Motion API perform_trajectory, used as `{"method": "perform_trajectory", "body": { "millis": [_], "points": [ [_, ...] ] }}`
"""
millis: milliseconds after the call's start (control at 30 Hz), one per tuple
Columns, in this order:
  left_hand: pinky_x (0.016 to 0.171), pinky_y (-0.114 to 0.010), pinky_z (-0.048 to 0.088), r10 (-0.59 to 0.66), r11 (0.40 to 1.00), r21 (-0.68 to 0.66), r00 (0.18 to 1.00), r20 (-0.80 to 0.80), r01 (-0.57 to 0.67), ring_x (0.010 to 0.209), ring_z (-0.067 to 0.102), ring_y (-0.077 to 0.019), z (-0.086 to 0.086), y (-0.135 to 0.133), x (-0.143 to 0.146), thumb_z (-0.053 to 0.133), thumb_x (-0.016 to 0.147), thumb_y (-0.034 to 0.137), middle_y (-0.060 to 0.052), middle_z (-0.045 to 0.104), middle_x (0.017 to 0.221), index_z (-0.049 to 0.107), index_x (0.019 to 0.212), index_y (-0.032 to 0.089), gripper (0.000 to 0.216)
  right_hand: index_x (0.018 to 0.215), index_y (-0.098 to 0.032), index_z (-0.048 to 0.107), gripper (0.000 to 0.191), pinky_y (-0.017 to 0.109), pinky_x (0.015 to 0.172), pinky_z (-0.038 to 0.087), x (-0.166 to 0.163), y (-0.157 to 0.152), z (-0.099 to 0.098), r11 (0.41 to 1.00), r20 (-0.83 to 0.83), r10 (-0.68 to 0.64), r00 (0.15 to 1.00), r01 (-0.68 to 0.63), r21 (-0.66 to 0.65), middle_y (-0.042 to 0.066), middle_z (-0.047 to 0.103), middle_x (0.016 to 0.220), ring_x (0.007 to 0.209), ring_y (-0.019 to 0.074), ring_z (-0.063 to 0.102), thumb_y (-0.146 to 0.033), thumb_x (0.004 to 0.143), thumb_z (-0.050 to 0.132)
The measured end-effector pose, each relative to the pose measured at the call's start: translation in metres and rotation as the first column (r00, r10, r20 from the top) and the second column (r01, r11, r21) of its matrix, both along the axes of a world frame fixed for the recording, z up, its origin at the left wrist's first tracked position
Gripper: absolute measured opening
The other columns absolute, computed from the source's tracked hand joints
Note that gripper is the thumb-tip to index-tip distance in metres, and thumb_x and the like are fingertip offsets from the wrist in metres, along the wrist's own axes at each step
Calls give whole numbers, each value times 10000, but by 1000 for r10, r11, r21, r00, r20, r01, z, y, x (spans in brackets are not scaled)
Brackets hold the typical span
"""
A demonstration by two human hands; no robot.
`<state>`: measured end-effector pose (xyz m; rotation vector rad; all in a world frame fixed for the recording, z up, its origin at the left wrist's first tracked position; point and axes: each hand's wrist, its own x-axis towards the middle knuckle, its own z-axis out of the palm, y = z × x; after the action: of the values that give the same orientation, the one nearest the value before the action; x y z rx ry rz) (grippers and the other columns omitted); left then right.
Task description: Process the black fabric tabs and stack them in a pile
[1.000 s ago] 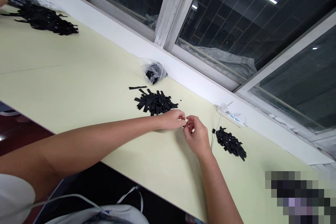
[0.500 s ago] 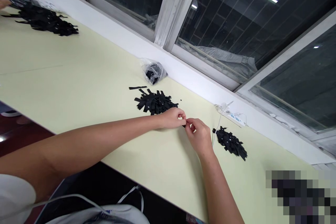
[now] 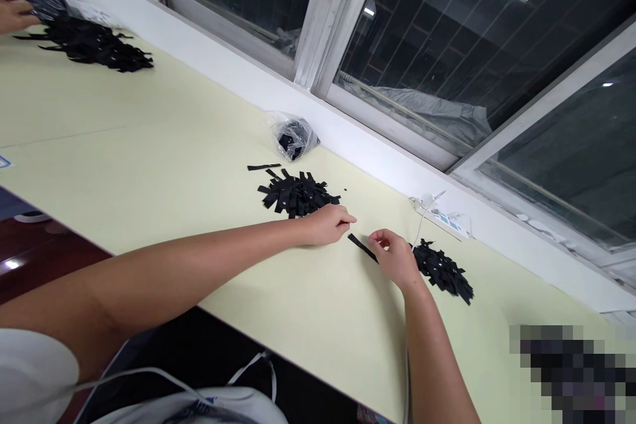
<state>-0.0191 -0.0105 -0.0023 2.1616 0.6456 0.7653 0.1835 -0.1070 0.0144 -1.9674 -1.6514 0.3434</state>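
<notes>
A black fabric strip (image 3: 362, 246) slants between my hands, its upper end just below my left fingertips and its lower end running behind my right hand. My left hand (image 3: 328, 224) is closed, thumb and forefinger together beside a pile of black strips (image 3: 298, 192). Anything small inside those fingers is hidden. To the right, my right hand (image 3: 395, 257) is curled in a pinch over the strip's lower part; what it holds, if anything, cannot be made out. Close behind it lies a second pile of black strips (image 3: 442, 268).
A clear plastic bag of black pieces (image 3: 293, 139) stands by the window wall, with a single strip (image 3: 264, 167) nearby. A power strip (image 3: 444, 220) with white cables lies along the sill. At far left, another person's hand (image 3: 14, 12) is beside a larger black pile (image 3: 94, 43).
My right hand has moved right, away from my left hand, and the black strip between them shows. My left hand has barely moved. The other person's hand reaches further into view.
</notes>
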Motion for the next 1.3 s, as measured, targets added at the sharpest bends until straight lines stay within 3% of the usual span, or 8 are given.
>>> {"method": "perform_trajectory", "body": {
  "millis": [233, 400, 533, 667, 800, 1033, 1167, 1300],
  "points": [
    [674, -256, 481, 28, 979, -204, 995, 93, -9, 777, 668, -170, 9, -4, -1, 680, 787, 246, -49, 728, 841, 699, 964, 145, 205, 823, -216, 703, 254, 314, 650, 418, -6, 2, -6, 999, -70, 24, 997, -26, -29, 45, 695, 799, 701, 196, 594, -422, 797, 558],
    [638, -242, 415, -25, 997, -74, 999, 27, 27, 740, 619, -149, 8, -3, -2, 607, 831, 233, -29, 720, 794, 741, 858, 149, 160, 837, -229, 678, 245, 321, 652, 417, -1, 3, -12, 999, -35, 34, 999, -33, 20, 32, 678, 754, 685, 198, 586, -414, 836, 518],
    [692, -251, 419, -21, 999, 46, 1000, -1, 21, 770, 632, -152, 4, 0, -2, 560, 853, 182, -36, 743, 858, 764, 898, 150, 211, 820, -239, 689, 226, 334, 663, 418, 3, 5, -15, 1000, 22, -16, 1000, 16, -3, 25, 668, 721, 659, 202, 582, -397, 833, 528],
    [733, -258, 446, -6, 998, 68, 1000, -22, 8, 807, 654, -164, -1, 3, -1, 558, 847, 146, -58, 756, 937, 765, 988, 154, 250, 838, -234, 728, 276, 352, 706, 436, 7, 4, -10, 998, 44, -54, 998, 53, 32, 54, 683, 815, 693, 208, 583, -438, 835, 543],
    [730, -264, 458, -10, 997, 70, 999, -51, 14, 810, 664, -172, -1, 3, -2, 554, 856, 148, -64, 761, 944, 756, 1039, 153, 272, 909, -247, 754, 288, 377, 768, 443, 9, 2, -6, 999, 111, 23, 994, -26, 26, 73, 676, 958, 791, 227, 587, -463, 816, 588],
    [779, -264, 462, -39, 988, 149, 996, -78, 50, 874, 670, -180, -1, 1, -1, 548, 870, 151, -70, 759, 985, 753, 1032, 146, 261, 857, -231, 722, 180, 404, 896, 430, 6, 4, -14, 993, 170, 114, 979, -109, -41, 75, 665, 978, 969, 264, 582, -322, 815, 573],
    [769, -264, 461, -49, 981, 184, 996, -72, 62, 863, 667, -176, 0, 0, -1, 545, 866, 133, -53, 757, 946, 753, 990, 158, 244, 828, -219, 654, 131, 366, 854, 434, -3, 2, -10, 992, 206, 123, 971, -127, 3, 58, 663, 928, 944, 246, 584, -271, 824, 534],
    [768, -264, 463, -51, 984, 171, 997, -51, 59, 869, 664, -172, 3, -3, -1, 543, 884, 151, -49, 750, 969, 746, 995, 161, 231, 874, -226, 606, 117, 316, 741, 429, -11, -1, -3, 993, 139, 102, 985, -109, 43, 21, 668, 861, 805, 198, 601, -270, 873, 497]
  ]
}}
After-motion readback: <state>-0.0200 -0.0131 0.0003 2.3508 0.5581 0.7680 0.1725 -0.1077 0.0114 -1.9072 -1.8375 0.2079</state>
